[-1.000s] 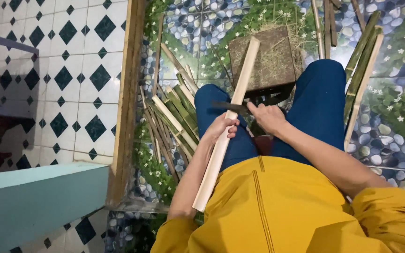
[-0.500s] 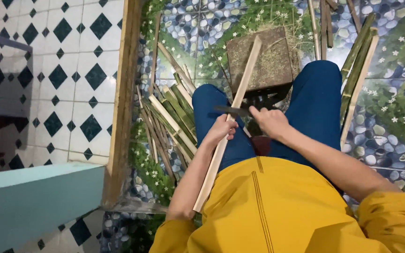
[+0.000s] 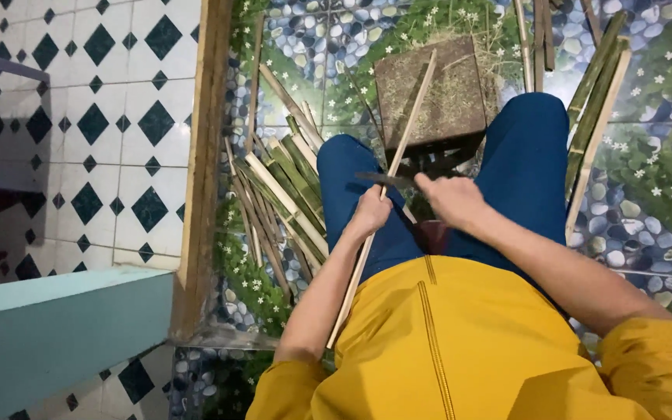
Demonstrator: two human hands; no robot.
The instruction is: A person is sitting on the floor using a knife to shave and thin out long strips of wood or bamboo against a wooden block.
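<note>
1. The floor [image 3: 663,179] under the person is tiled with a printed pattern of blue and grey pebbles, green plants and small white flowers. To the left, past an upright wooden post [image 3: 202,155], runs a white tiled surface [image 3: 79,117] set with dark diamond shapes. A pale turquoise ledge [image 3: 56,334] fills the lower left corner.

2. A square wooden block [image 3: 429,93], its top rough and strewn with fibres, sits on the floor between the person's knees. A pile of split bamboo strips [image 3: 281,187], green and pale, lies on the floor just beside the left leg. More strips [image 3: 596,109] lean or lie beside the right leg.

3. The person wears blue trousers [image 3: 530,171] and a yellow top [image 3: 445,342], and is seated looking down.

4. The left hand [image 3: 371,211] is closed in a fist around a long thin bamboo strip [image 3: 410,117]. The strip runs on a slant from beside the left forearm up across the block's top.

5. The right hand [image 3: 446,201] is closed around the handle of a dark-bladed knife [image 3: 383,180]. The blade points towards the left hand and meets the strip just above that fist; whether it has entered the bamboo cannot be told.
</note>
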